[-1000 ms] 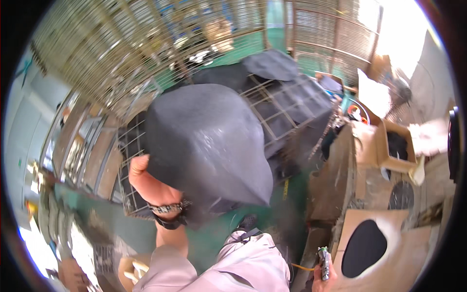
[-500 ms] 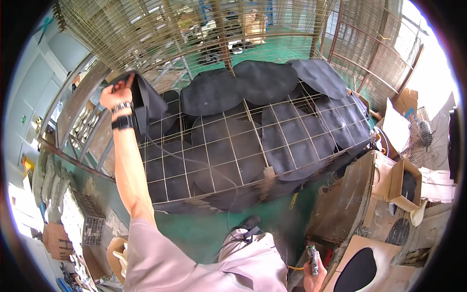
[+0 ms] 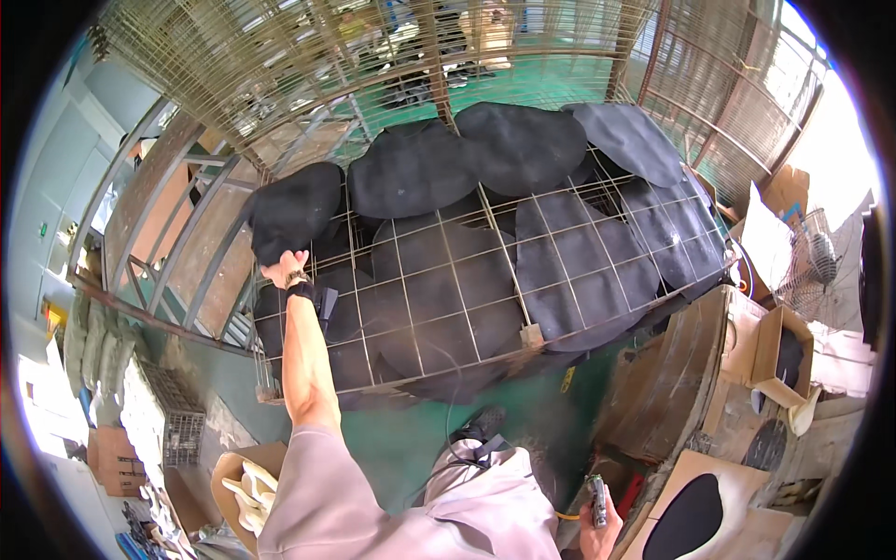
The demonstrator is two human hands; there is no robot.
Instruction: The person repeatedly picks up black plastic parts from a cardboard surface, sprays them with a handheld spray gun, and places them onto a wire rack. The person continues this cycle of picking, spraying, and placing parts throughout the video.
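Observation:
My left hand (image 3: 287, 269) is at the near edge of a rounded black sheet (image 3: 297, 210), its fingers closed on that edge. This sheet lies on the left end of a wire-grid rack (image 3: 530, 334). More rounded black sheets, such as one in the middle of the back row (image 3: 415, 173), lie along the far side. Others show through the grid below. Low at the right, my right hand (image 3: 600, 534) is wrapped round a small metal tool (image 3: 597, 499) with a yellow-orange hose beside it; its exact kind is unclear.
Tall wire racks (image 3: 373, 75) stand behind. At the right are cardboard boxes (image 3: 672, 373), a wire fan cage (image 3: 819, 247) and a black rounded piece (image 3: 684, 518) on cardboard. A box of pale shoe-last-like shapes (image 3: 252, 495) stands at lower left. A dark cord crosses the floor.
The black sheet, lifted and folded in my left hand before, now lies spread on the rack's left end. My left hand has moved down toward me and right. My right hand still holds the tool.

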